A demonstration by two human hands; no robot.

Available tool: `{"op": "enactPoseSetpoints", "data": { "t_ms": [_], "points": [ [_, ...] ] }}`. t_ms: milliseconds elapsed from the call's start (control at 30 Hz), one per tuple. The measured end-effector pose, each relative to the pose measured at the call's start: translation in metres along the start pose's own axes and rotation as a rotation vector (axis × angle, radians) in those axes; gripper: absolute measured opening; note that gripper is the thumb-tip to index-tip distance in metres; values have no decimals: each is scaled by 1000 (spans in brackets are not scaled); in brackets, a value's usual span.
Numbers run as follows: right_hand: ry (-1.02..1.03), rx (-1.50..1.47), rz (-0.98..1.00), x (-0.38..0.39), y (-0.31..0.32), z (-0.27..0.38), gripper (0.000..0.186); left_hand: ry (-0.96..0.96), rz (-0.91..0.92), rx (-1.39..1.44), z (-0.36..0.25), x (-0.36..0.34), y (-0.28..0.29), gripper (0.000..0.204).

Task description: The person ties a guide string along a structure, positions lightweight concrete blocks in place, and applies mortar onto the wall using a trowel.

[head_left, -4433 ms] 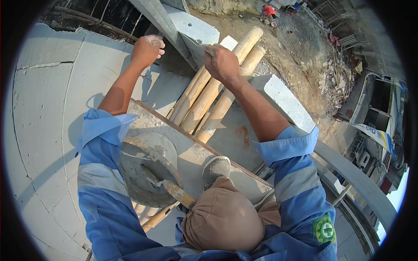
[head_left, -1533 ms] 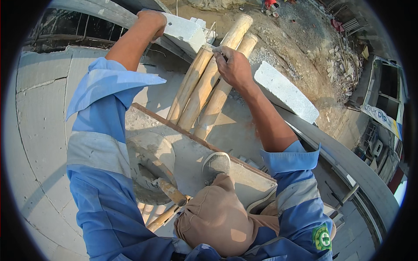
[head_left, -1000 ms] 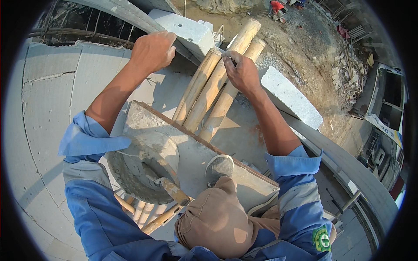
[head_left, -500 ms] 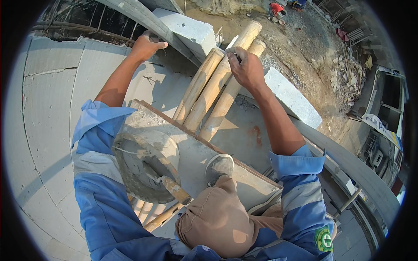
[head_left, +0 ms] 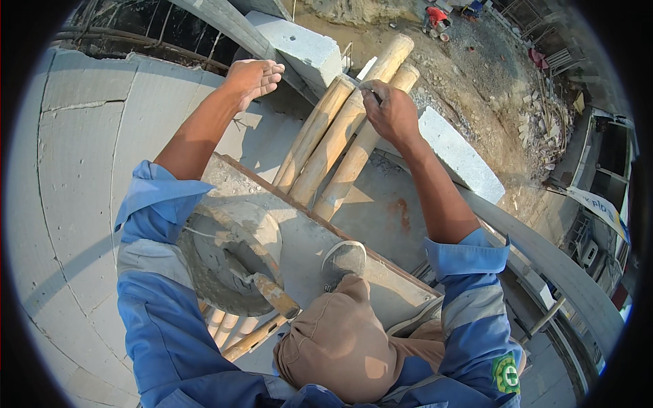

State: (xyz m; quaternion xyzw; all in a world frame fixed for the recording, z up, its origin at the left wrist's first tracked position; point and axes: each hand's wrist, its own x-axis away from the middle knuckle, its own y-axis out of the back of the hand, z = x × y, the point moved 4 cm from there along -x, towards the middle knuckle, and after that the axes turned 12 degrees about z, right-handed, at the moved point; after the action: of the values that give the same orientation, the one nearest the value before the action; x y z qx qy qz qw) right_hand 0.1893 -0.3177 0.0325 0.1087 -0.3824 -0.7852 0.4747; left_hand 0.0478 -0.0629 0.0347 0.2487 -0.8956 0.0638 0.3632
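Note:
My left hand (head_left: 257, 80) is raised beside a grey upright beam (head_left: 231, 30), its fingers stretched out and nothing visible in them. My right hand (head_left: 393, 114) is closed, thumb and fingers pinched together above the bamboo poles (head_left: 340, 132). Whether anything thin is in that pinch is hidden. Between the two hands, near the top, is a pale lightweight block (head_left: 299, 51). Below my left forearm stands a bucket (head_left: 271, 234) of grey mortar, a wooden-handled tool (head_left: 275, 296) standing in it.
My shoe rests on a mortar-stained platform board (head_left: 306, 241). A cracked grey panel wall (head_left: 81, 163) runs along the left. Another pale block (head_left: 459, 156) lies right of the poles. Far below, beyond the edge, is rubble ground (head_left: 503, 88) with a person in red (head_left: 435, 17).
My left hand has come away from the beam and wall edge, moving right, and its fingers have straightened. My right hand has shifted only slightly. The tool in the bucket looks the same.

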Motion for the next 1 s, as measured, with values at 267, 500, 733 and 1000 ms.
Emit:
{"op": "enactPoseSetpoints", "data": {
  "t_ms": [267, 500, 733, 1000],
  "points": [
    [3, -42, -9, 2, -2, 1, 25, -130, -26, 249, -15, -5, -24, 32],
    [31, -35, -31, 3, 0, 0, 24, -219, -113, -78, -6, -4, -22, 44],
    [-1, -30, -3, 2, -6, 2, 24, -384, -348, -1006, -27, 6, -4, 41],
    [4, -29, -34, 6, 1, -9, 22, -623, -437, -1936, -59, 13, -30, 14]
  ]
}}
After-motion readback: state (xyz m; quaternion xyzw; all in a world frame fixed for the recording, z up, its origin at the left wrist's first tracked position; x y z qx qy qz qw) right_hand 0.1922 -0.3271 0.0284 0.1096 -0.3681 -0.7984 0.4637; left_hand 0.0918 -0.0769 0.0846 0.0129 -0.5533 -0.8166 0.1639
